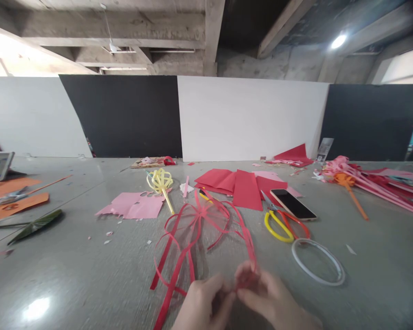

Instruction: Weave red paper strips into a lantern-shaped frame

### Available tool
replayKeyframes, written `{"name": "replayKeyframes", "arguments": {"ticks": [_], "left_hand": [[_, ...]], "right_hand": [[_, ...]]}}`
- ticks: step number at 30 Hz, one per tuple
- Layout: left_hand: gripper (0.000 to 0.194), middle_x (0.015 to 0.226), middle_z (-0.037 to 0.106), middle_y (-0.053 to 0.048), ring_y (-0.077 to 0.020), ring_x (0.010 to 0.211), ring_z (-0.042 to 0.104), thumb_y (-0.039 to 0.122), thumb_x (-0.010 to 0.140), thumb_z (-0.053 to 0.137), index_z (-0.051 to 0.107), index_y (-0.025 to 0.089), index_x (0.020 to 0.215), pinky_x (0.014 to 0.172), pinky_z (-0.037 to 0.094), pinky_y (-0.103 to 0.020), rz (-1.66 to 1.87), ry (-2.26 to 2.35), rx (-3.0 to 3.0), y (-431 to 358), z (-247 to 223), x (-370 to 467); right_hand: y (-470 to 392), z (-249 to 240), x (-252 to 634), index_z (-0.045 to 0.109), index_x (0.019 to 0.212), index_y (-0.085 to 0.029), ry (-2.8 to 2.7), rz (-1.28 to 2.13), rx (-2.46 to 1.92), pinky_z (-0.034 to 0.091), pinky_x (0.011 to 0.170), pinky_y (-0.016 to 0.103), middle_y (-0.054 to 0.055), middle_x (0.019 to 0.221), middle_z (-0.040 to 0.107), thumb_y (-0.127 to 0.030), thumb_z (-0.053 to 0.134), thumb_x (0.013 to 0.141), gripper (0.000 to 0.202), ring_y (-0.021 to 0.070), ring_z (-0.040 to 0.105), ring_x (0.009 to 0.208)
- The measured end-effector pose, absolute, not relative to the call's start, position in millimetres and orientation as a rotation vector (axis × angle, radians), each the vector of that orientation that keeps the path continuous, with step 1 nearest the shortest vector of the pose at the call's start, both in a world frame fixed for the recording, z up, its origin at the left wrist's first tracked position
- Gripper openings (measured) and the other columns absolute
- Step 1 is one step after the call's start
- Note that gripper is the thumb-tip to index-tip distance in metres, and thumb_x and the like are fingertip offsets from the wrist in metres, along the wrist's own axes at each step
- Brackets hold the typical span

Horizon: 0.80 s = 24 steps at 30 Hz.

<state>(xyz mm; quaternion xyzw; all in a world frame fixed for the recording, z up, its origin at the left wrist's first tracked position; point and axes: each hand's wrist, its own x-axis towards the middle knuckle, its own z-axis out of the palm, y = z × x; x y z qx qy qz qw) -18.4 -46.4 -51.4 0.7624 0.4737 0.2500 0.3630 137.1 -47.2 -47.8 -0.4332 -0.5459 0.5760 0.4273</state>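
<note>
We see a fairly bright, greyish scene, with daylight washed out to white high on the far left of the hands [204, 302] and, more weakly, on their far right. A lit lamp [339, 41], high beyond them to the right, glows hazily, while the ceiling [248, 27] nearby sinks into dark. Left of the hands, glare burns a white patch on the desk [99, 275]; shadows are faint. We find the hands blurred, the red strips [201, 210] ahead of them clearer, and the boards [254, 119] beyond slanting towards both edges.
</note>
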Motion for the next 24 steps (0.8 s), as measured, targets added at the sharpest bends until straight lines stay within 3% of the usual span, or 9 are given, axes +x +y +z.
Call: {"name": "replayKeyframes", "arguments": {"ticks": [3, 7, 11, 15, 19, 24], "left_hand": [[0.019, 0.048, 0.047, 0.003, -0.0076, 0.044, 0.042, 0.027, 0.076, 0.044, 0.041, 0.017, 0.06, 0.043, 0.03, -0.018, 0.634, 1.211, 1.926, -48, -53, -18], [0.024, 0.058, 0.055, 0.001, -0.01, 0.052, 0.048, 0.035, 0.063, 0.062, 0.048, 0.017, 0.068, 0.049, 0.036, -0.019, 0.678, 1.256, 2.013, -37, -34, -25], [0.014, 0.076, 0.059, -0.003, -0.0146, 0.068, 0.056, 0.028, 0.077, 0.045, 0.051, 0.018, 0.084, 0.062, 0.041, -0.023, 0.75, 1.584, 2.34, 6, -4, -37], [0.033, 0.106, 0.051, -0.01, -0.0222, 0.095, 0.053, 0.019, 0.074, 0.046, 0.046, 0.017, 0.107, 0.079, 0.04, -0.03, 0.404, 1.889, 2.544, 60, -5, -38], [0.031, 0.101, 0.055, -0.015, -0.0246, 0.095, 0.053, 0.01, 0.075, 0.045, 0.049, 0.012, 0.106, 0.08, 0.04, -0.034, 0.273, 1.933, 2.489, 94, -24, -32], [0.023, 0.094, 0.057, -0.007, -0.0175, 0.085, 0.055, 0.027, 0.082, 0.046, 0.052, 0.012, 0.099, 0.075, 0.044, -0.037, 0.22, 1.874, 2.399, 110, -20, -36]], "right_hand": [[-48, -45, 137, 0.053, 0.069, -0.02, -1.335, 1.415, -1.124, 0.042, 0.064, 0.026, -0.002, 0.067, 0.052, -0.033, 0.062, 0.063, 0.017, 0.0148, 0.053, 0.068], [-41, -46, 141, 0.053, 0.067, -0.02, -1.227, 1.42, -1.165, 0.04, 0.053, 0.023, -0.003, 0.061, 0.053, -0.036, 0.062, 0.064, 0.019, 0.0125, 0.051, 0.056], [-32, -53, 146, 0.052, 0.069, -0.019, -1.157, 1.467, -1.047, 0.039, 0.048, 0.022, -0.003, 0.056, 0.052, -0.038, 0.063, 0.064, 0.023, 0.0125, 0.052, 0.052], [-32, -57, 145, 0.052, 0.07, -0.017, -1.18, 1.475, -0.991, 0.038, 0.047, 0.021, -0.003, 0.056, 0.052, -0.039, 0.064, 0.064, 0.025, 0.011, 0.051, 0.052], [-34, -56, 144, 0.05, 0.068, -0.018, -1.189, 1.489, -0.979, 0.039, 0.048, 0.021, -0.004, 0.055, 0.05, -0.041, 0.064, 0.061, 0.028, 0.0106, 0.05, 0.05], [-33, -51, 148, 0.051, 0.068, -0.018, -1.166, 1.48, -0.989, 0.039, 0.053, 0.023, -0.004, 0.056, 0.051, -0.04, 0.065, 0.06, 0.027, 0.0113, 0.051, 0.053]]}}
